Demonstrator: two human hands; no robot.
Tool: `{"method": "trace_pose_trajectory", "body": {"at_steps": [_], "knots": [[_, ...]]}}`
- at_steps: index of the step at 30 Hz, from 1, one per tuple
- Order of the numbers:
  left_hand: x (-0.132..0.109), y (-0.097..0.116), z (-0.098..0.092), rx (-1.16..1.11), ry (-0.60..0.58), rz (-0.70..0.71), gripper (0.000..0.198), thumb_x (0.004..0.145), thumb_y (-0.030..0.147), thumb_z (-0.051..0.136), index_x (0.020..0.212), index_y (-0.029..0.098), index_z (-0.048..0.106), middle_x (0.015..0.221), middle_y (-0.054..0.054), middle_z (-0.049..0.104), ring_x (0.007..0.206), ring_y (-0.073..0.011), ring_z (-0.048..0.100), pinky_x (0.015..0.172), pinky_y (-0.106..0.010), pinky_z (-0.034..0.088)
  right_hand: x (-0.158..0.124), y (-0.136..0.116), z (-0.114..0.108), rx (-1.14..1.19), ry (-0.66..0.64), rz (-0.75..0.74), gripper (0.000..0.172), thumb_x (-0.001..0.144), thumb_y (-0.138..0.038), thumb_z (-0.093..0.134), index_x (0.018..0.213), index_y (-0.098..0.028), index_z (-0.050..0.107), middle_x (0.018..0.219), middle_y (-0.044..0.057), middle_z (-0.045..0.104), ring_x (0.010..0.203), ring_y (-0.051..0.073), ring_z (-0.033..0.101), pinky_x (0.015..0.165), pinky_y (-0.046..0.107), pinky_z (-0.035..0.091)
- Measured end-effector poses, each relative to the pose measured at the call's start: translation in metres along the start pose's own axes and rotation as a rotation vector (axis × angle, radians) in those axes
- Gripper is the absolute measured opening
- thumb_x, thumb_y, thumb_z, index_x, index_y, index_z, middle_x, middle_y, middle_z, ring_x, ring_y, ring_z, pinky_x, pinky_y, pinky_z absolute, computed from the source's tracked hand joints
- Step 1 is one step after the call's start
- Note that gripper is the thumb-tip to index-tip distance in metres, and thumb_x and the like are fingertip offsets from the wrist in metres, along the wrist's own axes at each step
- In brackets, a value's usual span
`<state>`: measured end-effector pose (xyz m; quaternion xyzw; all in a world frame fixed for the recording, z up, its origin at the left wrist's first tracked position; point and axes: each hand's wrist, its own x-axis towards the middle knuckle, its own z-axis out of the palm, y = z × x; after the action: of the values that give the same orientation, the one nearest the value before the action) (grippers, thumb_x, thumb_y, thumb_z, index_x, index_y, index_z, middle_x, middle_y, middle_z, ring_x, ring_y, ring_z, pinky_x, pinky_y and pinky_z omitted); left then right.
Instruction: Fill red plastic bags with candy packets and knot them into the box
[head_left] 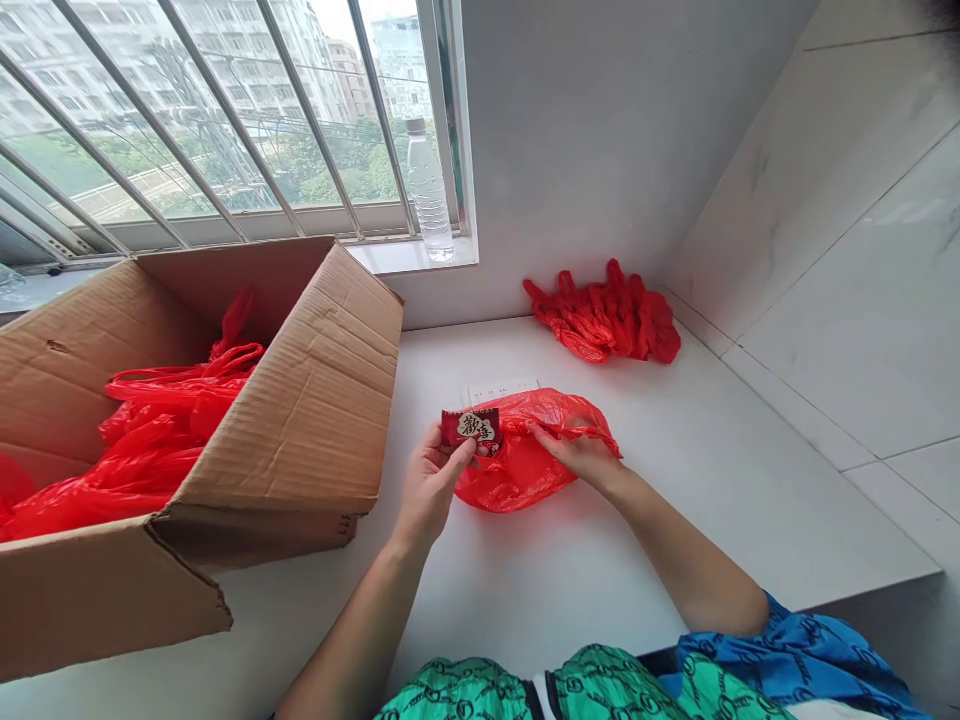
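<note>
My left hand [439, 478] pinches a small dark red packet [470, 428] between thumb and fingers; pale characters stand out on its front. The packet is at the left side of a thin red plastic bag [517, 480], which lies on the white countertop. At the bag's right side, my right hand [577, 450] grips the plastic near the mouth, some of its fingers covered by the film. Whether anything lies inside the bag is hard to make out. A white paper with faint marks [502, 388] shows partly from behind the bag.
On the left stands an open cardboard box [300, 390] with several red plastic bags [172, 430] inside. More crumpled red bags [607, 310] lie against the back wall. A clear water bottle [430, 195] stands on the sill by the barred window. The countertop [750, 460] meets a tiled wall at right.
</note>
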<state>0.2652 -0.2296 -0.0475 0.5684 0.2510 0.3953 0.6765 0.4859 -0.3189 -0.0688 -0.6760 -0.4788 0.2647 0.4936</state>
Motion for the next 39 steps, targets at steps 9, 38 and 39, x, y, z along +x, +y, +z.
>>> {"method": "trace_pose_trajectory", "body": {"at_steps": [9,38,39], "knots": [[-0.001,0.0,0.008,0.074,-0.151,-0.117,0.031,0.082,0.036,0.077,0.105,0.016,0.07,0.093,-0.005,0.073,0.076,-0.0137,0.067,0.07,-0.022,0.054,-0.016,-0.03,0.023,0.248,-0.238,0.0,0.037,0.096,-0.059,0.051,0.088,-0.024,0.062,0.084,0.0,0.064,0.081,0.018,0.062,0.08,0.034,0.049],[0.005,0.003,-0.028,1.161,-0.152,0.303,0.026,0.097,0.039,0.052,0.1,0.026,0.074,0.083,-0.001,0.076,0.062,-0.0144,0.063,0.058,-0.024,0.038,-0.014,-0.039,-0.01,-0.374,0.056,0.093,0.039,0.091,-0.054,0.05,0.066,-0.024,0.055,0.054,-0.002,0.051,0.053,0.018,0.052,0.051,0.03,0.033],[0.005,0.001,-0.027,1.199,-0.174,0.311,0.026,0.097,0.038,0.051,0.097,0.027,0.074,0.082,-0.001,0.076,0.063,-0.0149,0.064,0.058,-0.024,0.037,-0.013,-0.037,-0.009,-0.384,0.067,0.11,0.04,0.091,-0.054,0.049,0.065,-0.024,0.054,0.053,-0.002,0.051,0.053,0.019,0.053,0.052,0.03,0.034]]}}
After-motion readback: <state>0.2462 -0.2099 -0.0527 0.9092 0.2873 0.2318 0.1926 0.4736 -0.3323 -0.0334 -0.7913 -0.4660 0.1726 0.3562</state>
